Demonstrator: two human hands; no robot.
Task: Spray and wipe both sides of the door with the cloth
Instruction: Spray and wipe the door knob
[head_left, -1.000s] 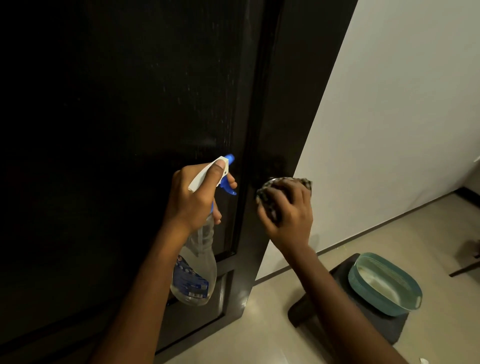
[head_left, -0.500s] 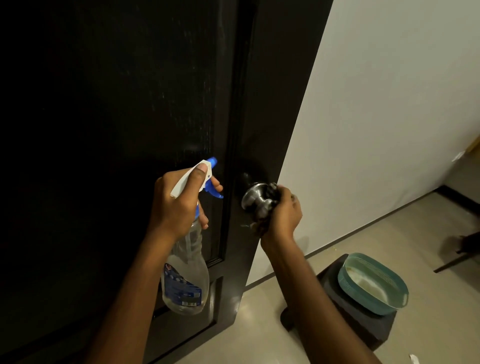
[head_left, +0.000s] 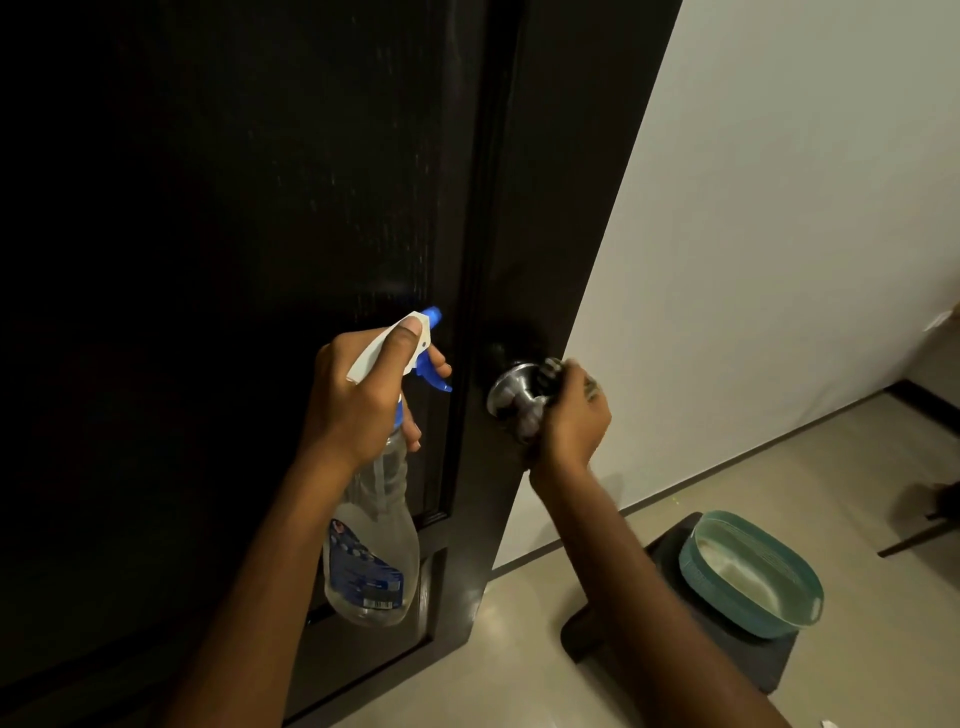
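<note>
A dark brown panelled door (head_left: 260, 234) fills the left of the view, with faint streaks of spray on its panel. My left hand (head_left: 363, 400) grips a clear spray bottle (head_left: 371, 561) by its white and blue trigger head, nozzle towards the door. My right hand (head_left: 574, 415) holds a dark patterned cloth (head_left: 530, 423) bunched round the round metal door knob (head_left: 511, 387) at the door's right edge. Most of the cloth is hidden under my fingers.
A pale wall (head_left: 779, 234) stands to the right of the door. On the light floor (head_left: 857, 467) sits a dark low stool (head_left: 737, 654) with a teal oval basin (head_left: 800, 613) on it. A dark piece of furniture (head_left: 924, 525) shows at the right edge.
My right hand with the cloth went from the flat of the door's edge down onto the knob and now wraps it. My left hand keeps the bottle in the same hold.
</note>
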